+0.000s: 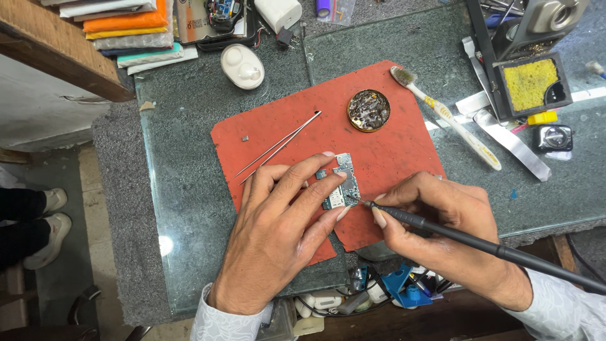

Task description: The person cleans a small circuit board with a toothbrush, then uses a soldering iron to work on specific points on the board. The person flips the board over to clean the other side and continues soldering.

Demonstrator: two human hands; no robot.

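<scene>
at the far left, off the worktop, a pair of pale shoes rests on the floor, and a stack of flat coloured packs lies at the upper left corner. a white oval earbud case sits on the glass just above the red mat. on the mat's left part lie thin metal tweezers, slanted, with a tiny dark chip near them. the left hand lies flat over the mat's lower edge, its fingers pressed down on a small blue-green circuit board, pinning it to the mat at the middle. a round tin of dark flux or solder residue sits above the board, apart from it. the right hand is clamped pen-style around a slim black soldering iron, whose tip touches the board's right edge. further right, a white toothbrush lies slanted across the mat's edge onto the glass. at the far right stands a black holder with a yellow sponge, with a yellow block and a small black square part just below it.
</scene>
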